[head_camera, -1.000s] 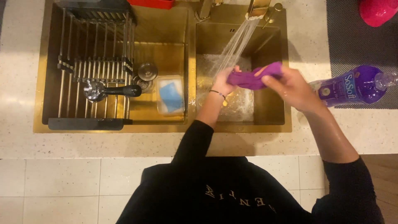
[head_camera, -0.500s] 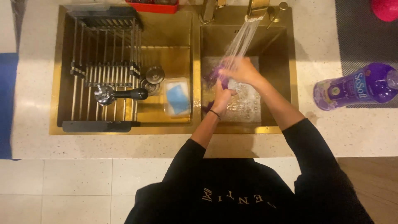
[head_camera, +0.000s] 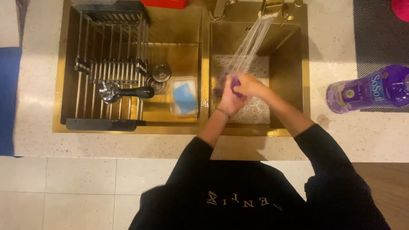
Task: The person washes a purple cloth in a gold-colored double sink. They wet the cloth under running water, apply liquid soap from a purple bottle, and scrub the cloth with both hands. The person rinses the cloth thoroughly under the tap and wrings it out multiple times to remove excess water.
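Small purple cloth [head_camera: 225, 83] bunched in the right basin of the gold double sink [head_camera: 204, 55], under running water [head_camera: 249, 47]. Pinched between left hand [head_camera: 230, 99] and right hand [head_camera: 251, 85], both pressed together around it. Best kept low beneath the stream to limit splashing. Left basin: black wire rack [head_camera: 110, 64], blue sponge in clear tray [head_camera: 184, 96]. Purple bottle [head_camera: 368, 89] lying on counter, well apart.

You stood at a home kitchen counter: a gold double-basin sink [head_camera: 128, 127] was set into a pale speckled worktop [head_camera: 362, 132], a wire dish rack [head_camera: 110, 64] spanned its left basin, and the tap [head_camera: 270, 7] ran at the rear edge.
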